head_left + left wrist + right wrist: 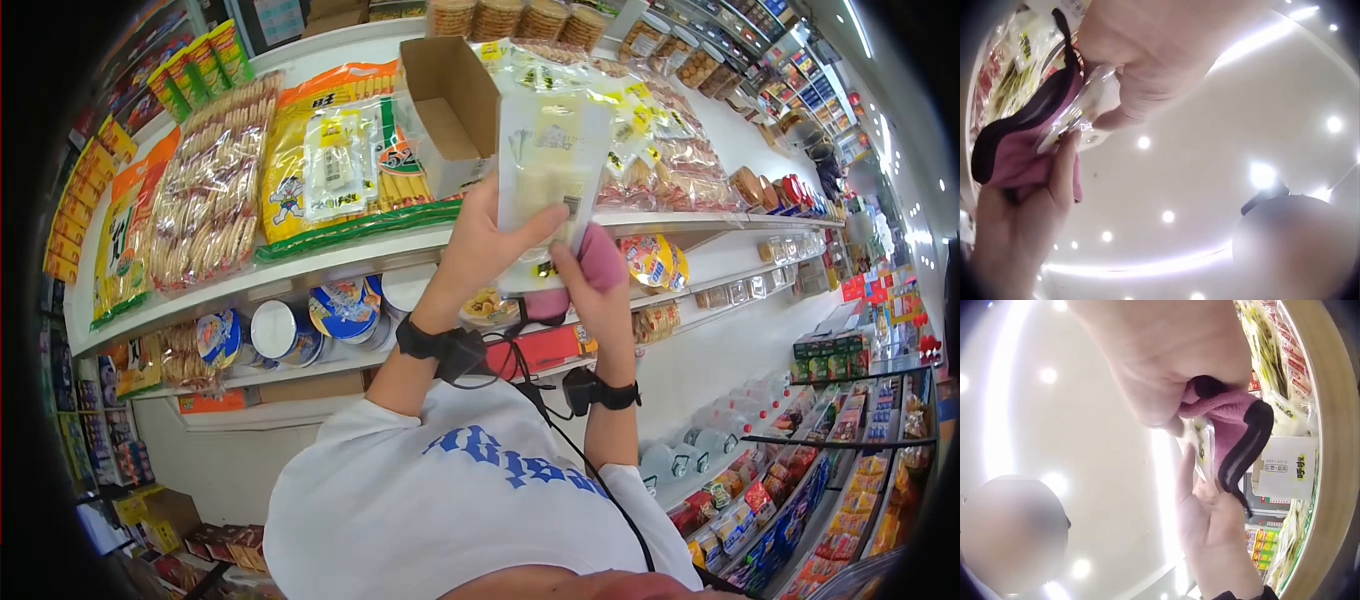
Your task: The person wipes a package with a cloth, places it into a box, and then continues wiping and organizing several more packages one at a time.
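My left hand (488, 245) grips a whitish plastic packet (550, 150) with the thumb across its front. The packet stands tilted up over the shelf, and a barcode shows near its lower part. My right hand (598, 295) holds a pink cloth (604, 258) with a black edge, its thumb at the lower end of the packet. In the left wrist view the cloth (1029, 156) hangs behind the packet, beside the right fingers. The right wrist view shows the left thumb along the packet (1200, 447). An open cardboard box (450, 110) stands just left of the packet.
Similar small packets (630, 115) lie in a heap to the right. Large yellow snack bags (320, 180) lie on the left. Tubs (285, 330) stand on the shelf below. Clear jars (545, 22) line the back, and the white shelf edge (330, 262) runs before me.
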Demonstrator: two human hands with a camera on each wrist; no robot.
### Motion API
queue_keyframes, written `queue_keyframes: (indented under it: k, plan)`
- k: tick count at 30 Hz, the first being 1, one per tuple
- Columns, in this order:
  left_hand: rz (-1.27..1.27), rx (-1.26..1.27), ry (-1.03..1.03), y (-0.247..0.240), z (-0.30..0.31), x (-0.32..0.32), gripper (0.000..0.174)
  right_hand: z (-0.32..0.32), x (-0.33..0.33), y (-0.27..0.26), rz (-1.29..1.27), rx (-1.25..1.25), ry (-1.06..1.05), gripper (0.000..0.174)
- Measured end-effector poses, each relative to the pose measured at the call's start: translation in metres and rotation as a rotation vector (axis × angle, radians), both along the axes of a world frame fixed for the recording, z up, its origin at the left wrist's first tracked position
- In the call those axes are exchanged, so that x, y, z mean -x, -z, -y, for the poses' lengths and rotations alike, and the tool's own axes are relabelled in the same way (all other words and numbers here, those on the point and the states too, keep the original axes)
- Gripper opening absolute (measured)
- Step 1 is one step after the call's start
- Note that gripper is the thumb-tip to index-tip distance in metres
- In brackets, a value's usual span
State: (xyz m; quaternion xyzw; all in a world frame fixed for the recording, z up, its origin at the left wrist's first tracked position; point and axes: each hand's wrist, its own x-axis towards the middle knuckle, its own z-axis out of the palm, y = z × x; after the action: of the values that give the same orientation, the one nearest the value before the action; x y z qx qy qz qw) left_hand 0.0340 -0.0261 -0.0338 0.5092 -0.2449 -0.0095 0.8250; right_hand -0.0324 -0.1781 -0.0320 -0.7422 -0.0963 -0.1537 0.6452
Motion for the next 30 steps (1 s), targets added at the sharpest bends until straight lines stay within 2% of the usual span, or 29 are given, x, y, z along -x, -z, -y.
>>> queue_keyframes:
  k: [2, 4, 7, 8, 11, 12, 14, 15, 17, 19, 21, 23, 25, 26, 29, 30]
  plan:
    - [-0.172, 0.141, 0.080, -0.008, -0.007, 0.010, 0.051, -0.001, 0.005, 0.004, -0.038, 0.098, 0.037, 0.019]
    - [-0.220, 0.285, 0.119, -0.005, -0.003, 0.009, 0.054, -0.003, 0.010, 0.008, -0.026, 0.174, 0.140, 0.021]
    - [-0.281, 0.372, 0.168, -0.001, -0.001, 0.006, 0.054, -0.009, 0.017, 0.014, -0.141, -0.178, 0.524, 0.032]
    - [-0.298, 0.381, 0.182, 0.000, -0.001, 0.005, 0.054, -0.011, 0.021, 0.010, -0.105, -0.262, 0.599, 0.038]
    - [-0.321, 0.410, 0.185, -0.001, -0.001, 0.002, 0.048, -0.037, 0.014, 0.002, 0.196, -0.416, 0.812, 0.031]
    - [-0.353, 0.447, 0.204, -0.001, 0.000, 0.003, 0.047, -0.040, 0.015, 0.001, 0.306, -0.065, 0.634, 0.032]
    - [-0.417, 0.521, 0.248, -0.001, 0.007, 0.008, 0.049, -0.043, 0.017, -0.001, 0.491, 0.628, 0.245, 0.054]
    - [-0.359, 0.683, 0.426, 0.015, 0.013, 0.008, 0.049, -0.054, 0.013, 0.015, 0.414, 0.733, 0.161, 0.065]
    - [-0.238, 1.002, 0.784, 0.059, 0.025, 0.007, 0.050, -0.053, 0.007, 0.022, 0.490, 0.796, 0.309, 0.062]
    - [-0.218, 0.478, 0.496, 0.030, 0.017, 0.026, 0.058, -0.038, -0.008, 0.001, 0.484, 0.779, 0.368, 0.060]
    - [-0.285, 0.121, 0.427, 0.027, 0.022, 0.032, 0.059, -0.024, -0.018, -0.020, 0.506, 0.763, 0.434, 0.051]
    - [-0.161, 0.040, 0.360, 0.020, 0.022, 0.034, 0.059, -0.006, -0.026, -0.026, 0.500, 0.670, 0.382, 0.042]
    - [-0.010, -0.061, 0.300, 0.018, 0.021, 0.032, 0.059, 0.002, -0.029, -0.026, 0.317, 0.414, 0.254, 0.038]
    - [-0.075, -0.019, 0.299, 0.021, 0.020, 0.032, 0.058, 0.006, -0.029, -0.027, 0.231, 0.285, 0.186, 0.036]
    - [-0.227, 0.160, 0.221, 0.027, 0.022, 0.032, 0.056, 0.001, -0.012, -0.023, -0.123, -0.171, 0.178, 0.036]
    - [-0.249, 0.257, 0.152, 0.023, 0.025, 0.030, 0.054, -0.006, -0.007, -0.010, -0.048, 0.026, 0.225, 0.041]
